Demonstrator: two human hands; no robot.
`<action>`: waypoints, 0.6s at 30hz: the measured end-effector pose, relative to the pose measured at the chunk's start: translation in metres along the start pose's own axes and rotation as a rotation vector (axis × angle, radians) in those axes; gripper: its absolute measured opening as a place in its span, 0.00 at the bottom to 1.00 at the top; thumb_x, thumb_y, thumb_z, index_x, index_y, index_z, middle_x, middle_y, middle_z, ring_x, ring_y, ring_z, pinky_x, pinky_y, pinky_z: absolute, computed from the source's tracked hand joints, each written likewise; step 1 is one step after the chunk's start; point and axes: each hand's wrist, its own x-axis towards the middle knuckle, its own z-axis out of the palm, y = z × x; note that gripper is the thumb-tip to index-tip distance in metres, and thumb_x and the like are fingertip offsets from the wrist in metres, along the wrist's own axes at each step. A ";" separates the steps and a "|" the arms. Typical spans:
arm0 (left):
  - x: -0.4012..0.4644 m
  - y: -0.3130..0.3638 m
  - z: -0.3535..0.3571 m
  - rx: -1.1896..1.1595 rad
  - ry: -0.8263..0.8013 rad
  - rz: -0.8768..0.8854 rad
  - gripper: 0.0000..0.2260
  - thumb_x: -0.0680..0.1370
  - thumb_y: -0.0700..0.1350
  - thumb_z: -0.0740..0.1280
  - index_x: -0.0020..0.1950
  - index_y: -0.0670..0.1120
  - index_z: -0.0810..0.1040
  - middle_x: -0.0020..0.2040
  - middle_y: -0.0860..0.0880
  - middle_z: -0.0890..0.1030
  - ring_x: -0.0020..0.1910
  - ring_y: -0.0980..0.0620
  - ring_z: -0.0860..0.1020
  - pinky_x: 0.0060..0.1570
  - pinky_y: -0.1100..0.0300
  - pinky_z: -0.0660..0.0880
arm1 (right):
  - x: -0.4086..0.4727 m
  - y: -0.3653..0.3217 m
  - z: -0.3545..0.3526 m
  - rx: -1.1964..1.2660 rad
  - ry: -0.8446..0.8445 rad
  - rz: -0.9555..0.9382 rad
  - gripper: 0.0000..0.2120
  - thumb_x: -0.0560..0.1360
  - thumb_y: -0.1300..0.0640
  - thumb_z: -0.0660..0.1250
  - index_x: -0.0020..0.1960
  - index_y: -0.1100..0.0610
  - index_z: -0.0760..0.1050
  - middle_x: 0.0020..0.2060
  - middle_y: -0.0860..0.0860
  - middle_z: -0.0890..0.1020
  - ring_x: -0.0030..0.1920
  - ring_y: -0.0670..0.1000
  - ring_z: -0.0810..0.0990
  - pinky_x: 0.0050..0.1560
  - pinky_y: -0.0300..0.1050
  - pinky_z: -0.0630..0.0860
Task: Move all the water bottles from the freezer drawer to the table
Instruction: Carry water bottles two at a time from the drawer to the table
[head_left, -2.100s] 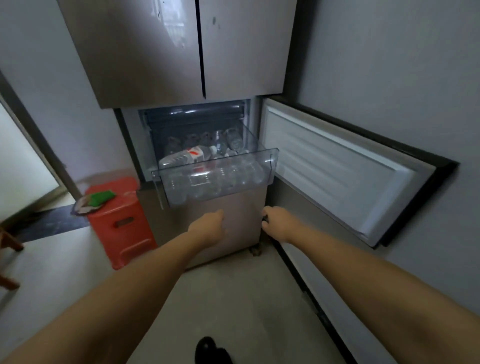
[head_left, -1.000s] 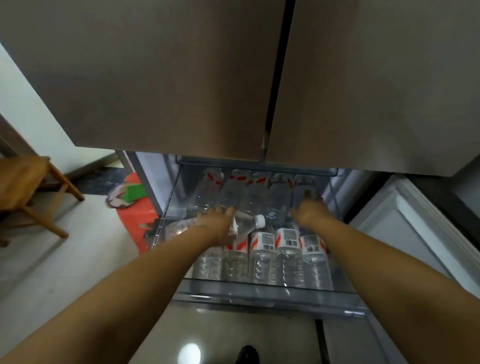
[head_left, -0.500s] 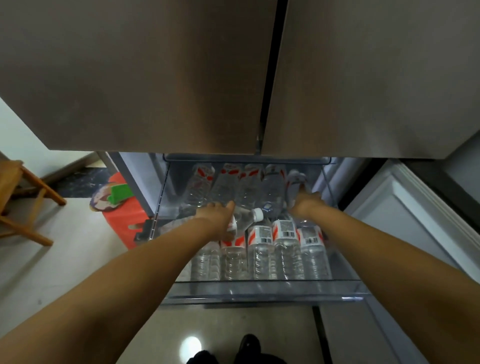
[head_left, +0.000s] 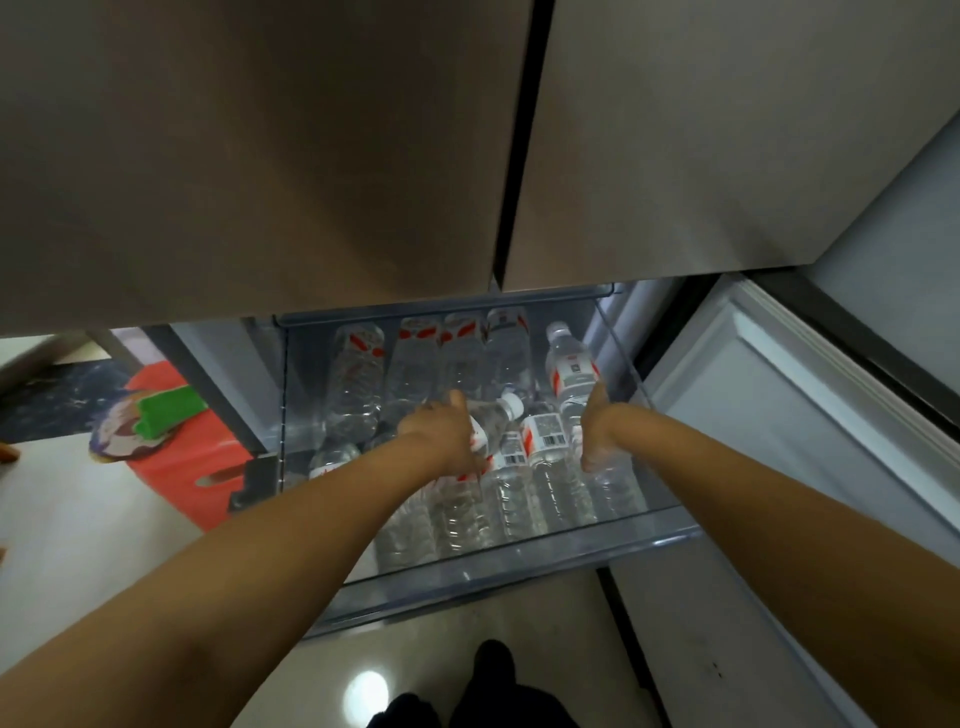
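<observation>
The clear freezer drawer (head_left: 519, 564) is pulled out below the fridge doors and holds several clear water bottles with red-and-white labels, in a back row (head_left: 410, 364) and a front row (head_left: 550, 467). My left hand (head_left: 441, 431) grips a bottle (head_left: 493, 415) lying across the top of the pile, its white cap pointing right. At the drawer's right side my right hand (head_left: 597, 431) grips another bottle (head_left: 571, 374), raised with its cap up and away from me.
The open freezer door (head_left: 779, 415) stands at the right. The closed upper fridge doors (head_left: 467, 156) overhang the drawer. A red stool (head_left: 182, 447) with a green item on it stands at the left. Pale floor lies below, and my dark shoes show at the bottom edge.
Both hands have closed round bottles. The right hand has lifted its bottle out of the back right of the drawer; the left hand has tightened on the lying bottle.
</observation>
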 end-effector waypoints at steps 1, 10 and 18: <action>0.000 -0.002 -0.002 -0.001 -0.016 0.007 0.40 0.68 0.63 0.71 0.70 0.44 0.58 0.63 0.43 0.74 0.61 0.42 0.75 0.50 0.52 0.74 | -0.001 -0.001 -0.005 -0.037 -0.014 -0.035 0.37 0.77 0.44 0.63 0.77 0.60 0.51 0.72 0.59 0.64 0.72 0.61 0.65 0.72 0.53 0.59; -0.017 -0.004 0.007 0.028 -0.038 0.010 0.46 0.71 0.59 0.70 0.77 0.49 0.44 0.70 0.39 0.67 0.64 0.38 0.73 0.55 0.47 0.74 | 0.037 -0.012 -0.006 0.386 0.343 0.045 0.34 0.74 0.43 0.66 0.71 0.62 0.60 0.63 0.61 0.70 0.61 0.61 0.74 0.55 0.53 0.75; -0.008 -0.012 -0.008 -0.134 -0.117 0.018 0.39 0.70 0.56 0.72 0.74 0.46 0.57 0.67 0.45 0.74 0.62 0.44 0.75 0.57 0.52 0.75 | 0.044 0.002 -0.016 0.537 0.194 0.013 0.38 0.72 0.40 0.69 0.72 0.60 0.62 0.63 0.60 0.73 0.59 0.60 0.76 0.57 0.50 0.76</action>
